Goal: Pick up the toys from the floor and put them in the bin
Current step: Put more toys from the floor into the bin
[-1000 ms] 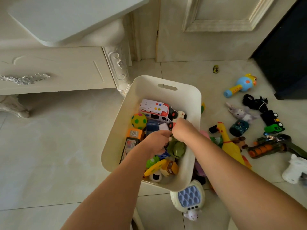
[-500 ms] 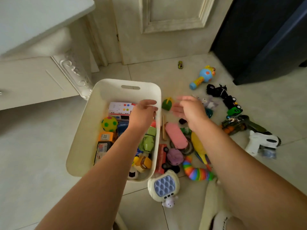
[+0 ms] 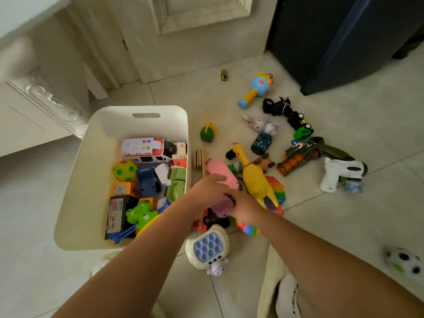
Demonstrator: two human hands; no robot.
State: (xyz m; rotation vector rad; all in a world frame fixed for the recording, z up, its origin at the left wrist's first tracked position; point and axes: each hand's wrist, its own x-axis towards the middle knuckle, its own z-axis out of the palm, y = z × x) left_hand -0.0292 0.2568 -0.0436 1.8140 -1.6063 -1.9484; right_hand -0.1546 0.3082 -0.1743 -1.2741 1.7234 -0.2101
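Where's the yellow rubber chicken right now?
In the head view, the yellow rubber chicken lies on the floor right of the bin, between the pink toy and rainbow pop toy.

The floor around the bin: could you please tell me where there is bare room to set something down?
Bare tile lies left of the bin, and also between its far rim, the green toy and the small car. Right of the bin is crowded: pink toy, rubber chicken and both hands.
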